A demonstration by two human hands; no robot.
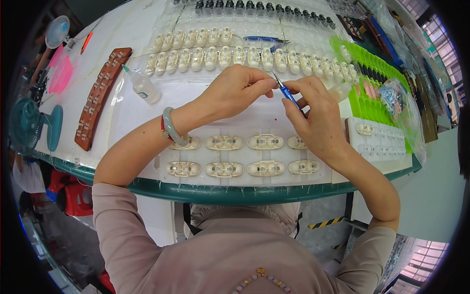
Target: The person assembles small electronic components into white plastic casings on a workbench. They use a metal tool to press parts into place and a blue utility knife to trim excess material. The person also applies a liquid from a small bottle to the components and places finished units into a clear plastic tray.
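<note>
My left hand (238, 92) is closed, thumb and forefinger pinched together; whatever is between them is too small to make out. Close by on its right, my right hand (317, 115) grips a slim blue-handled tool (289, 95) with a pointed metal tip angled up and left, near the left fingertips. Below both hands, cream oval plastic casings (265, 142) lie in two rows on a white board. My right forearm partly covers that board's right side. Beyond the hands stand rows of similar cream casings (210, 58) in clear plastic trays.
At left are a dropper bottle (146, 90), a long brown fixture (102, 98) with small metal parts, and a teal fan (29, 122). Another blue tool (264, 38) lies across the far trays. Green trays (364, 105) and a white block (377, 142) sit at right. Black-topped parts (249, 7) line the back.
</note>
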